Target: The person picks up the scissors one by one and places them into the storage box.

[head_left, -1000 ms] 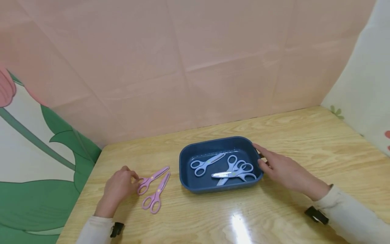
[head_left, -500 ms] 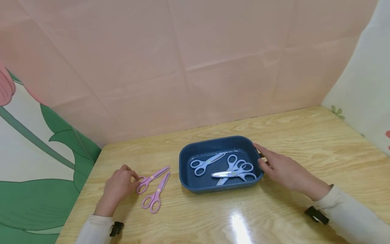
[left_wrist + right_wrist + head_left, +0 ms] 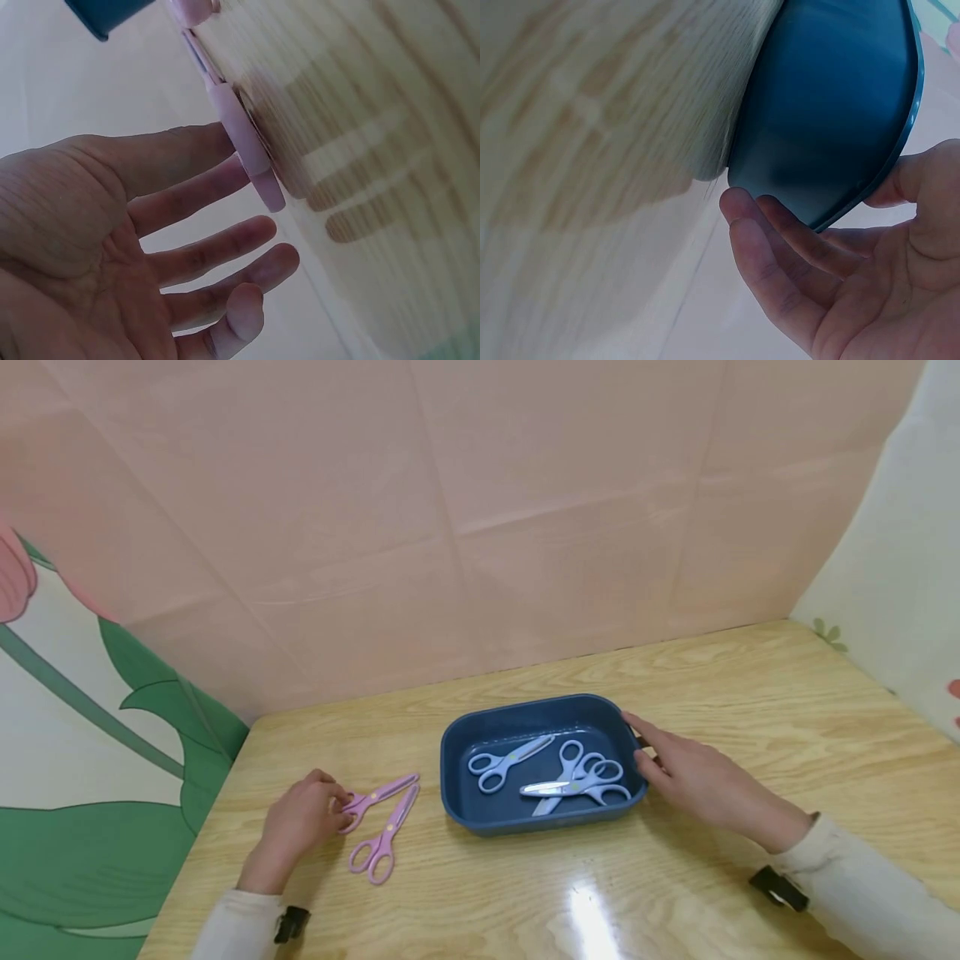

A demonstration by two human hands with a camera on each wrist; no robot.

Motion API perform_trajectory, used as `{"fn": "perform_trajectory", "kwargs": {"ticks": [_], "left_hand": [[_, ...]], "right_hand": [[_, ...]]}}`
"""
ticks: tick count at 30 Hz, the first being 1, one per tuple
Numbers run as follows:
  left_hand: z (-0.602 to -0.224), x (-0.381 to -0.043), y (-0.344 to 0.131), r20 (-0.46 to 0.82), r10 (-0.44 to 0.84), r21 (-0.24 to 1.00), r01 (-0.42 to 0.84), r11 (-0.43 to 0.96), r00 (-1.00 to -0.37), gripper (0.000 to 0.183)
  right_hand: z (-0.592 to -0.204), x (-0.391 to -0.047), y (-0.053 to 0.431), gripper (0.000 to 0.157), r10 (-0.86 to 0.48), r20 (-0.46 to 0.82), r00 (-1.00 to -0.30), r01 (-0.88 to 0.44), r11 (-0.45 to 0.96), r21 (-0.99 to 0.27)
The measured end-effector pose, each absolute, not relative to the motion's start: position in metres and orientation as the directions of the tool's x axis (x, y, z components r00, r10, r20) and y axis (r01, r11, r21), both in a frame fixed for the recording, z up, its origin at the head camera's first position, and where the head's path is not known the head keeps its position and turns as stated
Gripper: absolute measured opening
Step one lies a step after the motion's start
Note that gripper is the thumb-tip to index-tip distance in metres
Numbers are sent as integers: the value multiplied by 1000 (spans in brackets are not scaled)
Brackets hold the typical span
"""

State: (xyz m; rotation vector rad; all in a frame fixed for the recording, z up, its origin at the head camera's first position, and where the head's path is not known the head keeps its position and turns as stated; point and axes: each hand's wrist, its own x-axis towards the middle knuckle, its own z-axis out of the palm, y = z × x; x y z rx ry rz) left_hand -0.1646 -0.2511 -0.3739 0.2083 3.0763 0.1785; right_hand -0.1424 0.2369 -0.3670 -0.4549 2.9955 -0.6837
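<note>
Two pairs of pink scissors lie on the table at the left in the head view. My left hand (image 3: 300, 818) pinches a handle of the farther pink scissors (image 3: 375, 795) between thumb and index finger; in the left wrist view the other fingers extend loosely below the handle (image 3: 240, 127). The nearer pink scissors (image 3: 388, 831) lie beside them, blades toward the box. My right hand (image 3: 697, 781) touches the right end of a dark blue box (image 3: 465, 823). Seen from the right wrist, its relaxed fingers rest along the outer wall (image 3: 817, 105), the thumb at the rim.
Inside the box lie three pairs of light blue scissors: one pair (image 3: 510, 762) at the left, and another pair (image 3: 577, 787) crossing over a third at the right. Behind the wooden table (image 3: 750, 710) hangs a pink sheet (image 3: 525, 527). A flowered cloth (image 3: 90, 760) hangs left.
My left hand has moved slightly to the right, its thumb and index finger now on the farther pink scissors' handle. Those scissors have turned a little. The right hand and the box stay put.
</note>
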Motion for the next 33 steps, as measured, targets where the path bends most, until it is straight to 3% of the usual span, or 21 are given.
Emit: {"fn": "perform_trajectory", "kwargs": {"ticks": [33], "left_hand": [[-376, -166, -253, -27, 131, 118, 127, 985, -991, 12]], "right_hand": [[-368, -142, 237, 58, -292, 40, -955, -282, 863, -420]]}}
